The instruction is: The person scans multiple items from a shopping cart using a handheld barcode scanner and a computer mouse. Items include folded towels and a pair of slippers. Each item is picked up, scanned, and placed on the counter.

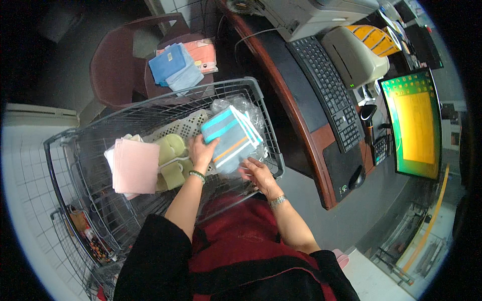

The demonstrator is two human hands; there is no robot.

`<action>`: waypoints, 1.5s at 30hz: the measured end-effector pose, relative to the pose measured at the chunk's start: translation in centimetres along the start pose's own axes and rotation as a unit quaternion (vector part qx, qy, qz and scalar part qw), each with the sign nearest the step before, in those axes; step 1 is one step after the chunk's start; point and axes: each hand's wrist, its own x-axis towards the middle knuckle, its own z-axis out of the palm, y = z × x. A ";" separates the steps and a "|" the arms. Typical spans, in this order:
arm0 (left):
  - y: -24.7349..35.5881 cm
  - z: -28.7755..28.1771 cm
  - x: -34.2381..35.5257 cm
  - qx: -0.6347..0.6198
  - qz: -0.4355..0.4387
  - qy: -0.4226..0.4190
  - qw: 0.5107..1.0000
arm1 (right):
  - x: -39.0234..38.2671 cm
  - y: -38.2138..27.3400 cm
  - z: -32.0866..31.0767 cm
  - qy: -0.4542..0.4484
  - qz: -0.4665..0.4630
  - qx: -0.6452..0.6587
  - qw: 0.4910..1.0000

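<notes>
OK, on the head cam I see the folded grey cloth w/ turquoise, orange & white stripes (231, 141) over the grey wire shopping cart (253, 86). L hand (202, 153) has its fingers gripping the cloth's L edge; R hand (259, 174) is at its lower R corner, fingers half-curled, can't tell if gripping. Pale-green slippers (173, 145) sit L of it.

Indoor light is dim; the monitor (414, 128) glows brightly, straight edges curve, and black vignetting swallows the corners.
</notes>
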 end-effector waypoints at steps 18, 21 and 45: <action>11.5 -5.8 1.8 -0.191 -0.001 -0.439 0.878 | -5.5 -12.5 -0.7 -0.173 -0.220 0.002 0.960; 17.3 -6.1 -1.4 -0.290 0.039 -0.466 0.835 | -9.5 -20.0 -2.9 -0.187 -0.291 -0.017 0.938; 22.5 13.6 -9.8 -0.327 0.044 -0.297 0.896 | -4.9 -15.2 -22.2 0.210 -0.400 -0.164 0.877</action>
